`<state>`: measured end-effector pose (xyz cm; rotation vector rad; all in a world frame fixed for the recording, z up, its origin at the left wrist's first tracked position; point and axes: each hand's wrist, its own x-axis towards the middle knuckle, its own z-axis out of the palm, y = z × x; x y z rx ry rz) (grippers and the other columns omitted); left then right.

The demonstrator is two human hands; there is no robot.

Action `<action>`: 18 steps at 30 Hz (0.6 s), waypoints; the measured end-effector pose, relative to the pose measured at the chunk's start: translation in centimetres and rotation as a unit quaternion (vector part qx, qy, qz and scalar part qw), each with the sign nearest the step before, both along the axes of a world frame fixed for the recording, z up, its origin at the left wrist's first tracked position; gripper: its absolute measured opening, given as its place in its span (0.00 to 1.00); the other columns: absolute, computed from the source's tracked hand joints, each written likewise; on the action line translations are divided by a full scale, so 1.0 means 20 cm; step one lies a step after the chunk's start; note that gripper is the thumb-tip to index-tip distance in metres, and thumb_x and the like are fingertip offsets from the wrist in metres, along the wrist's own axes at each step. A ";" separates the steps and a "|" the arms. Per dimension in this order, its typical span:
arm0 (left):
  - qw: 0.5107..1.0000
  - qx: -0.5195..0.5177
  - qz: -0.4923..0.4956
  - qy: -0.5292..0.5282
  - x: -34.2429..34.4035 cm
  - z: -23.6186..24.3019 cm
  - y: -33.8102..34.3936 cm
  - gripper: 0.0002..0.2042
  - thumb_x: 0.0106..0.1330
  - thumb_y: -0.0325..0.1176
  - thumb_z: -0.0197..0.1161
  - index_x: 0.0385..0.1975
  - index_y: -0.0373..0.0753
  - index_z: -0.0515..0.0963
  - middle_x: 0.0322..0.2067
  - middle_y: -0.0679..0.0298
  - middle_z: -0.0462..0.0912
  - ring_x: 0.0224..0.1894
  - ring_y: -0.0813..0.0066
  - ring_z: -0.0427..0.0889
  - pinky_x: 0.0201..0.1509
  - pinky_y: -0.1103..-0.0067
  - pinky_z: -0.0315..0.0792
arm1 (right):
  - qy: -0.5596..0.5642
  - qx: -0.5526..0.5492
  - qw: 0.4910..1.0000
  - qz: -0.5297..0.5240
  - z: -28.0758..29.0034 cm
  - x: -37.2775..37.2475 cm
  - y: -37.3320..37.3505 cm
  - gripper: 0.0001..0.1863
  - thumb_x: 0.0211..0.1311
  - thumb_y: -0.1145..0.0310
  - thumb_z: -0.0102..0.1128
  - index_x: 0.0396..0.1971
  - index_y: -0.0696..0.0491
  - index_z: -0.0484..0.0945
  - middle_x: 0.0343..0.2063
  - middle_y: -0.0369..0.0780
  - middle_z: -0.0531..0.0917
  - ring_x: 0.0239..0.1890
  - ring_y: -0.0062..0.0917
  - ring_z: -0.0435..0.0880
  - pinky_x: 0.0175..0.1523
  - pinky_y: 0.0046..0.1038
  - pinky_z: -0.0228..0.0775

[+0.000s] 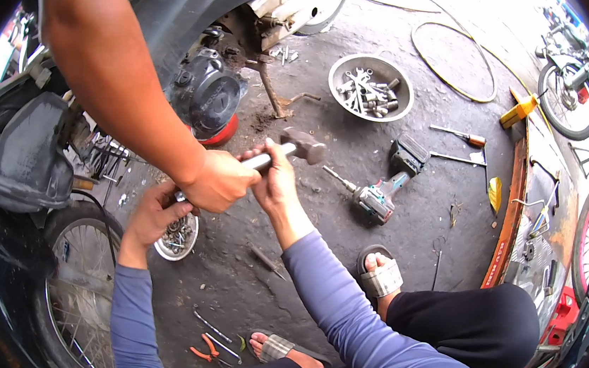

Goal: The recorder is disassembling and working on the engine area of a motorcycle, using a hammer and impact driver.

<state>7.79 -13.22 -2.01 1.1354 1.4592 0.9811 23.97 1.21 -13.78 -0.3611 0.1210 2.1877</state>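
A hammer with a steel head [301, 146] and a pale metal handle slants across the middle of the view. My left hand [156, 217] grips the handle's lower-left end, fingertips partly hidden. My right hand [273, 185] wraps round it just below the head. Between them a co-worker's hand [215, 182], on a bare arm reaching from the upper left, also grips the handle and hides part of it. Below my left hand a small round bowl [188, 245] holds small metal parts. Behind the arm are a motorbike's dark engine casing [207, 101] and a red container [222, 134].
A steel bowl of tools [371, 92], a cordless drill [382, 196], pliers [204, 353] and an orange rail [507, 226] lie around me. A wheel [83, 284] stands at left. Behind are a hose [452, 96], a yellow bottle [518, 110] and a parked motorbike [565, 96].
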 end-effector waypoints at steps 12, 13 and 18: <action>0.879 -0.096 -0.200 0.421 0.36 -0.04 -0.12 0.19 0.59 0.43 0.68 0.43 0.36 0.78 0.39 0.55 0.81 0.44 0.53 0.80 0.50 0.67 0.74 | -0.397 0.075 0.913 0.053 -0.37 0.10 0.13 0.12 0.61 0.66 0.61 0.23 0.54 0.69 0.13 0.30 0.66 0.10 0.15 0.64 0.13 0.24 0.61; 0.860 -0.129 -0.250 0.425 0.43 0.03 -0.14 0.20 0.59 0.46 0.67 0.43 0.38 0.77 0.41 0.56 0.79 0.45 0.54 0.79 0.49 0.66 0.73 | -0.401 0.102 0.907 0.074 -0.35 -0.01 0.12 0.13 0.61 0.66 0.62 0.24 0.54 0.68 0.13 0.30 0.67 0.09 0.15 0.64 0.12 0.24 0.60; 0.887 -0.146 -0.294 0.326 0.67 0.35 -0.23 0.21 0.56 0.39 0.69 0.47 0.36 0.75 0.46 0.53 0.79 0.50 0.55 0.78 0.54 0.67 0.70 | -0.241 0.047 0.965 -0.090 -0.25 -0.42 0.12 0.12 0.65 0.70 0.56 0.24 0.53 0.65 0.12 0.31 0.67 0.08 0.17 0.65 0.11 0.25 0.59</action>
